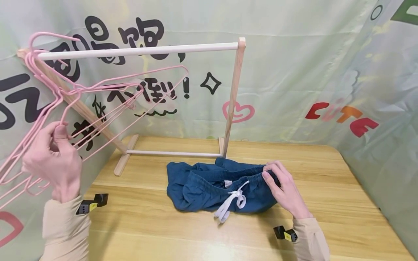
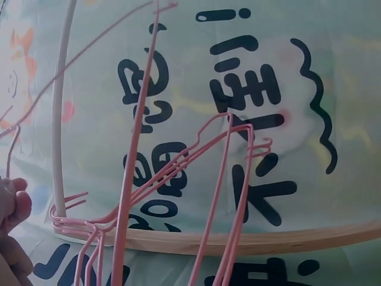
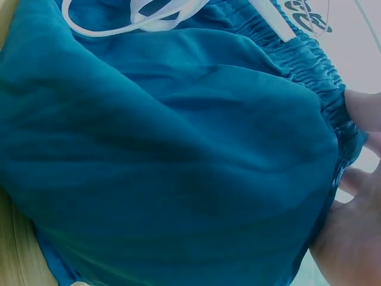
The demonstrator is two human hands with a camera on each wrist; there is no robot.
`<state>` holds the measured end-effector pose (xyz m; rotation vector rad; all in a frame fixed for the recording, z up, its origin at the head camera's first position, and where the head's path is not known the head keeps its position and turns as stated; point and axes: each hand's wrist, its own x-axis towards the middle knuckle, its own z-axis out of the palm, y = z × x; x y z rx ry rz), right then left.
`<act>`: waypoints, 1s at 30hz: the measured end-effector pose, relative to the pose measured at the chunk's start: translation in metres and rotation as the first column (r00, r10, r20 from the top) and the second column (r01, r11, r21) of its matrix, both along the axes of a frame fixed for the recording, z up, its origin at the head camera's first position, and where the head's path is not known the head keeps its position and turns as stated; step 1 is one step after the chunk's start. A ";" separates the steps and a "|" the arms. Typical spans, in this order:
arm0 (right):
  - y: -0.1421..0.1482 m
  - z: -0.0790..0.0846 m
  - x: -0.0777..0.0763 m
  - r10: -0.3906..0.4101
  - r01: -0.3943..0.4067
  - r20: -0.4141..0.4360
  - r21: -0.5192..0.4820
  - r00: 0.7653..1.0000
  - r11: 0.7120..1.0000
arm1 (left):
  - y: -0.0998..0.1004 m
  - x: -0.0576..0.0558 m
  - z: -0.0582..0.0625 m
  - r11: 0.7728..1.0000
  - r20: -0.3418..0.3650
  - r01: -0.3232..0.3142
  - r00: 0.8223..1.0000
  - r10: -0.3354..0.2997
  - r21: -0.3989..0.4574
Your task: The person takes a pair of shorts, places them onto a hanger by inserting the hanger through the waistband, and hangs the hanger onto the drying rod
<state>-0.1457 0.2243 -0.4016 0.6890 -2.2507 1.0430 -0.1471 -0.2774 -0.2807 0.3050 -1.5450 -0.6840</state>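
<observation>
Several pink hangers [image 2: 74, 221] hang bunched at the left end of a rack's white rail [image 1: 140, 50], and the left hand [image 1: 53, 159] pinches the near arm of one between thumb and fingers. Dark blue drawstring garment [image 1: 202, 192] lies crumpled on the table [image 1: 147, 235], in front of the rack, its white cord [image 1: 241, 199] tied in a bow. The right hand [image 1: 287, 188] grips its gathered waistband at the right side.

Free tabletop [image 1: 169, 235] before blue shorts [image 1: 204, 194], rack upright [image 1: 234, 90] behind
</observation>
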 end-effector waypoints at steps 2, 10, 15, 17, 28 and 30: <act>-0.001 0.000 0.000 0.004 -0.005 -0.006 -0.010 1.000 1.000 | 0.001 0.000 -0.003 1.000 -0.019 0.018 1.000 -0.017 0.009; -0.001 0.000 0.000 0.005 -0.005 0.003 -0.009 1.000 1.000 | 0.005 0.001 -0.016 0.995 -0.062 0.101 0.993 -0.100 0.017; -0.001 -0.001 0.000 0.002 -0.002 0.010 -0.013 1.000 1.000 | 0.007 0.001 -0.020 0.987 -0.084 0.161 0.984 -0.160 0.006; -0.001 0.000 0.000 0.001 -0.001 0.012 -0.014 1.000 1.000 | 0.008 0.001 -0.022 0.975 -0.099 0.222 0.970 -0.222 -0.008; 0.000 -0.001 0.001 0.034 -0.034 0.038 0.002 0.999 0.999 | 0.018 -0.005 -0.040 0.892 -0.041 0.422 0.900 -0.433 -0.158; 0.001 -0.001 0.001 0.036 -0.037 0.050 0.010 0.998 0.999 | 0.020 -0.007 -0.045 0.874 -0.028 0.447 0.888 -0.460 -0.189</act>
